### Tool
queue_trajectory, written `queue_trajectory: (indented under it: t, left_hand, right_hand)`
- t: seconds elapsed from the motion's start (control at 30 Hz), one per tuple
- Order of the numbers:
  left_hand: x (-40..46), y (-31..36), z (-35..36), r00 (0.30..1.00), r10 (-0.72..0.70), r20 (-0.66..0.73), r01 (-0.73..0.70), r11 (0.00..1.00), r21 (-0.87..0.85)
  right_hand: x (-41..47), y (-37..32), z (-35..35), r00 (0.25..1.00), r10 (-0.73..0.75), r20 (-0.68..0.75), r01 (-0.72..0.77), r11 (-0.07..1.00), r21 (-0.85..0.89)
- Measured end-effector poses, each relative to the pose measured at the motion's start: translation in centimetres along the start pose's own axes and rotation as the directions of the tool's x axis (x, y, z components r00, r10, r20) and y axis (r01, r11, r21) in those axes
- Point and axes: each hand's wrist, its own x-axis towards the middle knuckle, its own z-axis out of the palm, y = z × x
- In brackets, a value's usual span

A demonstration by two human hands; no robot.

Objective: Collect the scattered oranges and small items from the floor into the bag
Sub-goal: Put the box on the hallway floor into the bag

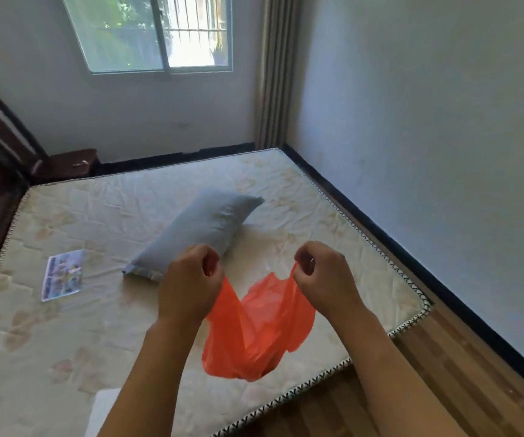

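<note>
Both hands, left and right, pinch the orange bag above the mattress.

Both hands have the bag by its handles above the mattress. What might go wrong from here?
1. The orange bag looks thin; the left hand and right hand pull its handles apart, so a hard tug may tear it.
2. No oranges show in this view, so the bag may sag shut before it reaches them.
3. The bag hangs over the mattress edge; the corner could snag it.
</note>
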Motion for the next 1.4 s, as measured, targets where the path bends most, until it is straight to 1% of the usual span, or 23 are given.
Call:
queue_trajectory:
  t: [0.17,0.27,0.47,0.67,0.77,0.9,1.1,1.2,1.3,1.4]
  left_hand:
    - [0.3,6.8,7.1,0.991,0.093,0.098,-0.096,0.995,0.021]
    - [0.4,10.6,11.1,0.969,0.169,0.178,-0.179,0.983,0.043]
    - [0.8,18.6,18.9,0.885,0.345,0.312,-0.388,0.918,0.085]
    - [0.3,25.0,25.9,0.797,0.428,0.425,-0.484,0.875,0.027]
    - [-0.5,27.5,29.1,0.733,0.493,0.469,-0.561,0.828,0.007]
    - [-1.3,30.3,33.6,0.621,0.593,0.513,-0.667,0.743,-0.051]
    - [-2.4,34.9,40.6,0.476,0.687,0.548,-0.737,0.652,-0.178]
    - [-3.2,37.4,44.3,0.418,0.723,0.55,-0.736,0.624,-0.261]
    - [-3.5,40.6,47.7,0.355,0.76,0.544,-0.73,0.589,-0.346]
    - [-3.1,44.1,50.4,0.293,0.796,0.529,-0.71,0.552,-0.437]
  right_hand:
    - [-0.2,7.6,-5.4,0.997,0.078,-0.007,-0.078,0.991,-0.104]
    - [-0.3,11.9,-8.3,0.992,0.122,-0.011,-0.122,0.982,-0.141]
    - [-0.4,20.5,-13.9,0.982,0.184,-0.047,-0.19,0.953,-0.234]
    - [-2.1,27.6,-19.2,0.962,0.264,-0.072,-0.274,0.918,-0.286]
    - [-3.4,30.3,-21.3,0.955,0.282,-0.092,-0.296,0.9,-0.321]
    - [-5.4,33.5,-23.2,0.933,0.309,-0.182,-0.355,0.868,-0.348]
    - [-7.9,38.1,-24.9,0.868,0.428,-0.253,-0.493,0.805,-0.33]
    - [-8.8,40.2,-26.5,0.823,0.488,-0.291,-0.565,0.763,-0.315]
    - [-9.5,41.9,-28.8,0.758,0.551,-0.348,-0.647,0.703,-0.296]
    - [-9.7,43.0,-31.4,0.682,0.635,-0.362,-0.729,0.63,-0.268]
